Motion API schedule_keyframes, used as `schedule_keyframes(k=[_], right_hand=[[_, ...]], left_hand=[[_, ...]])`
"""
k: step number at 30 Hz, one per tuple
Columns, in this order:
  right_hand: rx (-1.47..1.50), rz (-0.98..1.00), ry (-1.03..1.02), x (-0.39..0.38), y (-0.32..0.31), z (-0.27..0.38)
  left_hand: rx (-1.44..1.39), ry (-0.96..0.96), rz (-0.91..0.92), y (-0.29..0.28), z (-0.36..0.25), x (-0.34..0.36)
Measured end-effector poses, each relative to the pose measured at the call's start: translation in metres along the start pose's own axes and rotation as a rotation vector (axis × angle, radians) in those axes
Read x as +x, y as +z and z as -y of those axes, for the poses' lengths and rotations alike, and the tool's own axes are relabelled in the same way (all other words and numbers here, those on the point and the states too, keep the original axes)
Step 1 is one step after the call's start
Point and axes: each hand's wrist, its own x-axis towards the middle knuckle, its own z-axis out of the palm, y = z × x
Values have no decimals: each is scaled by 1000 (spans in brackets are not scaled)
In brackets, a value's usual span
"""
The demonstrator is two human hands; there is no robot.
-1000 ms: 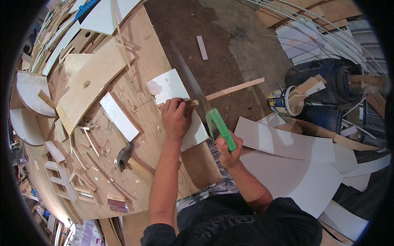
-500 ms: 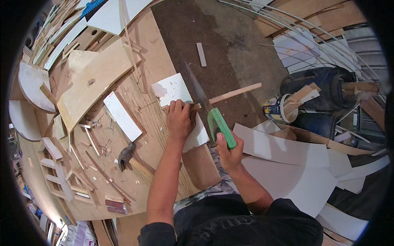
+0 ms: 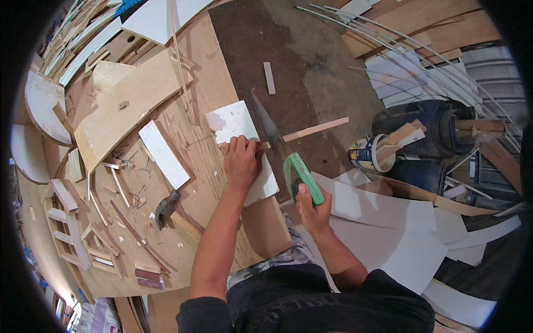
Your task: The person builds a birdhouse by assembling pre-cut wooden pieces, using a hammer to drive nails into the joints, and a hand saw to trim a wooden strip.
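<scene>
My left hand (image 3: 242, 162) is closed on a narrow wooden strip (image 3: 313, 129), pressing it down on a white board (image 3: 230, 119) at the table's right edge. The strip juts past the edge to the right. My right hand (image 3: 314, 208) grips the green handle (image 3: 307, 178) of a handsaw. Its grey blade (image 3: 266, 123), slightly blurred, points away from me and crosses the strip just right of my left fingers. How deep the teeth sit in the wood cannot be made out.
A claw hammer (image 3: 166, 208), a white panel (image 3: 165, 154) and scattered offcuts lie on the plywood table (image 3: 214, 66). To the right are a bucket with wood scraps (image 3: 363, 154), a dark barrel (image 3: 413, 125) and large white sheets (image 3: 377, 208). A small strip (image 3: 269, 78) lies on the floor.
The saw and my right hand have come back slightly toward me. My left hand keeps its place on the strip. The whole view has shifted a little.
</scene>
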Motion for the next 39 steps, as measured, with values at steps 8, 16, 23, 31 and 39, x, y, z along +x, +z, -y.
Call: schedule_keyframes(k=[8, 16, 23, 31, 39], right_hand=[[70, -17, 68, 12, 6, 15], [67, -13, 88, -12, -1, 23], [-72, 14, 28, -19, -11, 22], [-17, 22, 39, 10, 3, 19], [-70, -26, 65, -36, -10, 34]], left_hand=[[35, 35, -3, 1, 0, -1], [9, 24, -3, 1, 1, -2], [23, 9, -2, 1, 1, -2], [23, 46, 1, 3, 3, -2], [-27, 35, -61, 2, 4, -3]])
